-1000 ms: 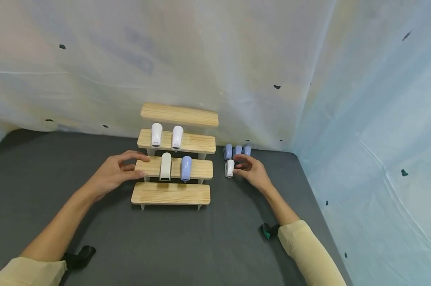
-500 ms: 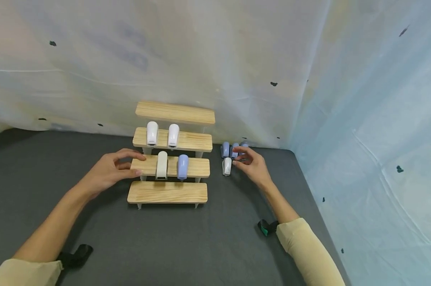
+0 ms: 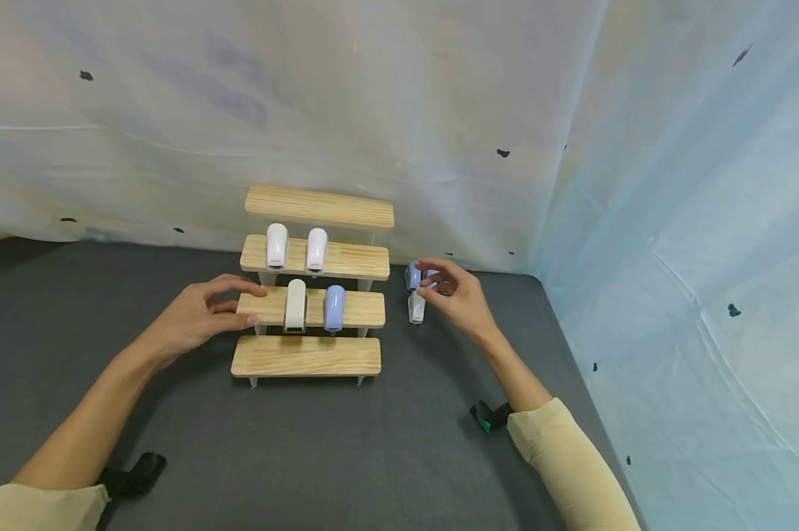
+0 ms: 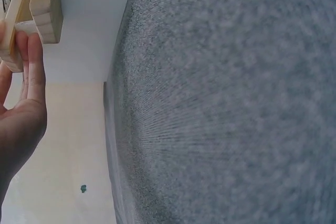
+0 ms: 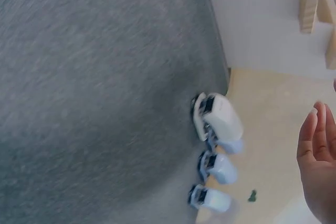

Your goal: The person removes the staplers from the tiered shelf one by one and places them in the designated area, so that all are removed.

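Observation:
My left hand (image 3: 190,317) pinches the left end of the second-lowest board of a four-tier wooden display stand (image 3: 306,357). On that board lie a cream stapler (image 3: 295,304) and a blue stapler (image 3: 335,308). One tier higher are two white staplers, one on the left (image 3: 276,245) and another beside it (image 3: 316,251). Right of the stand, my right hand (image 3: 462,299) hovers with loosely bent fingers over a white stapler (image 3: 416,308) and the blue staplers (image 3: 413,275) behind it, partly hiding them. In the right wrist view, that hand is apart from the white stapler (image 5: 223,116).
A dark grey cloth (image 3: 320,450) covers the table. Pale sheeting (image 3: 346,96) hangs close behind the stand, and more sheeting (image 3: 691,295) rises along the right side. Black straps with small devices sit at both wrists.
My right hand has shifted left and slightly back, covering more of the staplers. The white stapler there stays on the cloth. My left hand keeps its hold; the head view has drifted slightly.

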Demonstrator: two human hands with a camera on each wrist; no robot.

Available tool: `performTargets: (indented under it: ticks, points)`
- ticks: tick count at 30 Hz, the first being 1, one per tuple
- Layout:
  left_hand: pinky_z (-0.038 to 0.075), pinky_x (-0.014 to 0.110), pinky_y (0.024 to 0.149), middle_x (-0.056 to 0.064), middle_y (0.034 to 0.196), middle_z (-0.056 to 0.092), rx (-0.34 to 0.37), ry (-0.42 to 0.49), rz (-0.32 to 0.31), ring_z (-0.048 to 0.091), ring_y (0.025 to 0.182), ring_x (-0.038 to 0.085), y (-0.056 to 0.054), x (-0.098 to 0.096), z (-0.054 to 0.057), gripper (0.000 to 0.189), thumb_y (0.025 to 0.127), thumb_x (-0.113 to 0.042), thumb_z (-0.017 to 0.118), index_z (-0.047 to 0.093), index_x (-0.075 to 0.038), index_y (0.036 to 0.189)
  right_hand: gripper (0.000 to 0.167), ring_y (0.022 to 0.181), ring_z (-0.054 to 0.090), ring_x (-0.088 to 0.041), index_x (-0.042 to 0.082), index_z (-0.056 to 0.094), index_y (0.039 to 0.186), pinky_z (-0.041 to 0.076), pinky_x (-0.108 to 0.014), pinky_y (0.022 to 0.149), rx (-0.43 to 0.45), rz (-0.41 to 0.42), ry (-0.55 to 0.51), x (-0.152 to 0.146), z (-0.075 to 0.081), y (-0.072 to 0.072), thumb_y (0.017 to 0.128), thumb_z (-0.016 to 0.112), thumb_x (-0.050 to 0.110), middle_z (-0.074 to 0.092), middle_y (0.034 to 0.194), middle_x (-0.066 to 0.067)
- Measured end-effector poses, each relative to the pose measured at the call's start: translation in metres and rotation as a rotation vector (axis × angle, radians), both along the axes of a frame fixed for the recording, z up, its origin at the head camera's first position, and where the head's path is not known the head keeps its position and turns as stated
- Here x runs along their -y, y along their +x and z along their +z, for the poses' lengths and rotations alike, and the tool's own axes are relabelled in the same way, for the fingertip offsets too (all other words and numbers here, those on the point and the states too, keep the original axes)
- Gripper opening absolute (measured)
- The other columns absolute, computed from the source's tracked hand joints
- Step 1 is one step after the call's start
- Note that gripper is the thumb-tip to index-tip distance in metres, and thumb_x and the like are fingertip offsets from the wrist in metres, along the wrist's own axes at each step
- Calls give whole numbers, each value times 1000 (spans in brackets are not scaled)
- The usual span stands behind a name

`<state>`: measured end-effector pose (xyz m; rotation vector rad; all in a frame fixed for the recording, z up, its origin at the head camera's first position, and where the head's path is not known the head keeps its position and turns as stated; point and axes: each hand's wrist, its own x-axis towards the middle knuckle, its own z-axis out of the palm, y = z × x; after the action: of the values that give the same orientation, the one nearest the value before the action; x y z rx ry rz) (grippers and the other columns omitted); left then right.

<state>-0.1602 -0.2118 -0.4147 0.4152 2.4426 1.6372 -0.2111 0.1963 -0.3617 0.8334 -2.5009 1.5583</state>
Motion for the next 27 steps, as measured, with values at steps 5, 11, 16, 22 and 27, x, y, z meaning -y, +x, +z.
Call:
performTargets:
  ticks: [5,11,16,22,27]
  points:
    - [38,57,106,8,140,44,-43,1,-5,42,134,39,-1,-1,0,44,92,-27,74,62,-11,130,42,101,61,-42,-9,57,131,53,-53,84,-16,25,-4,8,8,3,91,68,-6,60,125,-26]
    - [34,62,107,10,141,43,-42,-1,0,40,135,41,-2,0,1,45,91,-28,75,62,-11,131,42,100,61,-42,-10,57,130,53,-52,83,-18,54,-27,17,14,2,89,68,-7,60,125,-28]
    - [34,62,106,10,142,42,-33,-2,3,43,133,42,-1,0,0,45,92,-28,74,62,-10,132,42,101,61,-45,-12,55,130,54,-48,84,2,91,-68,25,19,1,89,67,-10,58,125,-32]
    - [37,61,105,10,144,41,-31,-14,9,44,132,43,0,-2,-1,45,92,-29,74,62,-11,132,43,101,60,-47,-13,54,131,54,-53,81,-11,116,-67,37,26,3,90,66,-10,58,124,-31]
    - [47,41,102,9,143,41,-36,-31,11,45,132,43,0,-1,0,45,92,-30,74,62,-12,132,44,101,61,-46,-11,55,131,53,-52,80,-26,132,-67,42,24,-1,89,67,-10,60,124,-30]
